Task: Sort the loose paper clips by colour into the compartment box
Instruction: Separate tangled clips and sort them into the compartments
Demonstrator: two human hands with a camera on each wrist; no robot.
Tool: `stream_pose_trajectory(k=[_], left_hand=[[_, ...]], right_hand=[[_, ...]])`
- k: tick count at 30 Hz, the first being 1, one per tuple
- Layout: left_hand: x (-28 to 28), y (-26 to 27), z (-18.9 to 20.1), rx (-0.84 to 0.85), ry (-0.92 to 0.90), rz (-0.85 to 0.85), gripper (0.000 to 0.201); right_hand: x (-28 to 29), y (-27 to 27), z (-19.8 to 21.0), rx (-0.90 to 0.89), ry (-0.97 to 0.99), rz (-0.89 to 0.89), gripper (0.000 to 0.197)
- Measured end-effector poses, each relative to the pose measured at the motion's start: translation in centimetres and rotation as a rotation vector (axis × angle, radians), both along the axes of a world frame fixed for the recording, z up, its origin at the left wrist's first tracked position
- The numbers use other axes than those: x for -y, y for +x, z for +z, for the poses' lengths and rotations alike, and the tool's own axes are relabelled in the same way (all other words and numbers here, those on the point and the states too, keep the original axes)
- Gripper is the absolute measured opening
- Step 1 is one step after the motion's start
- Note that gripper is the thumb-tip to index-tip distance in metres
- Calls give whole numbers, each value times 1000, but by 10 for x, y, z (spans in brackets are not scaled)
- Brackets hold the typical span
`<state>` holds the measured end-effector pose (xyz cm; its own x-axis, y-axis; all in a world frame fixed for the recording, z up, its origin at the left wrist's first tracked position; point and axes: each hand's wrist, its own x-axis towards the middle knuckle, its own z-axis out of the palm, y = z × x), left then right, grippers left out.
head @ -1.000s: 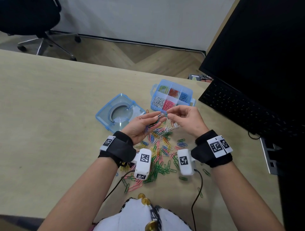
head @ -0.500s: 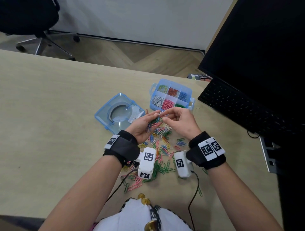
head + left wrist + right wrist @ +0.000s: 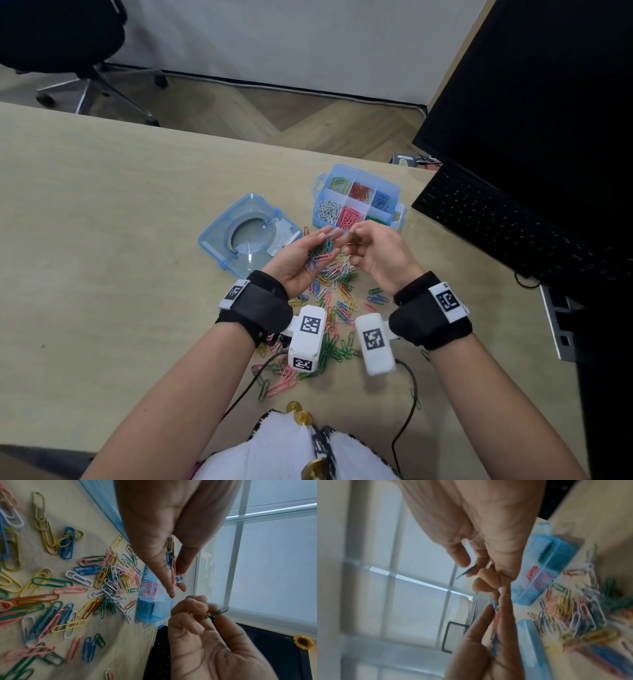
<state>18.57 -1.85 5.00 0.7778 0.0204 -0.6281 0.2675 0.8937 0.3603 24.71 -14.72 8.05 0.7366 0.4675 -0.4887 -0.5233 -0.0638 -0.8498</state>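
Note:
My left hand (image 3: 301,260) lies palm up over the pile with its fingers straight, and several clips (image 3: 323,255), blue, pink and white, rest on it. Close to its right, my right hand (image 3: 354,238) pinches a green paper clip (image 3: 217,613) between thumb and forefinger; its other fingers are curled. Both hands hover just in front of the blue compartment box (image 3: 394,192), which holds sorted white, pink, red, blue, green and mixed clips. Loose clips of many colours (image 3: 335,308) are scattered on the desk under my wrists.
The box's clear blue lid (image 3: 246,236) lies to the left of the box. A black keyboard (image 3: 513,222) and a monitor (image 3: 548,85) take up the right side. An office chair (image 3: 68,41) stands beyond the desk's far edge.
My right fingertips were at the left palm among the clips; they have drawn back a little to the right with a green clip. The left hand stays palm up.

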Motion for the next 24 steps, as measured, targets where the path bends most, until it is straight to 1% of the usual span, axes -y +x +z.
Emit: stream_pose_trajectory(k=[1, 2, 3, 5, 7, 8, 9, 12, 14, 15, 17, 21, 24], left_hand=[[0, 0, 1, 6, -5, -1, 23], [0, -1, 2, 9, -1, -3, 22], [0, -1, 3, 10, 8, -6, 22], [0, 0, 4, 20, 23, -8, 21], [0, 1, 4, 28, 19, -2, 21], [-1, 2, 4, 29, 16, 7, 22], [-1, 2, 4, 29, 24, 17, 25], [0, 4, 4, 16, 77, 25, 33], [1, 3, 5, 0, 67, 43, 35], [1, 3, 6, -9, 56, 51, 37], [0, 2, 7, -22, 45, 53, 42], [-4, 0, 8, 11, 15, 6, 54], [-4, 1, 9, 32, -11, -18, 62]], right_hand=[[1, 2, 3, -107, 77, -44, 27], [3, 5, 4, -175, 119, -78, 27], [4, 8, 4, -203, 126, -100, 26], [4, 12, 6, -173, 93, -81, 26], [1, 10, 11, -67, 23, -18, 28], [-1, 8, 13, 24, -50, 32, 28], [-4, 5, 13, 149, -145, 97, 26], [-13, -5, 9, 610, -435, 306, 8], [-17, -7, 6, 830, -599, 433, 21], [-19, -7, 7, 886, -658, 483, 27], [-21, -3, 10, 953, -729, 549, 31], [-26, 4, 10, 935, -830, 612, 24], [-29, 7, 4, 937, -836, 634, 20]])
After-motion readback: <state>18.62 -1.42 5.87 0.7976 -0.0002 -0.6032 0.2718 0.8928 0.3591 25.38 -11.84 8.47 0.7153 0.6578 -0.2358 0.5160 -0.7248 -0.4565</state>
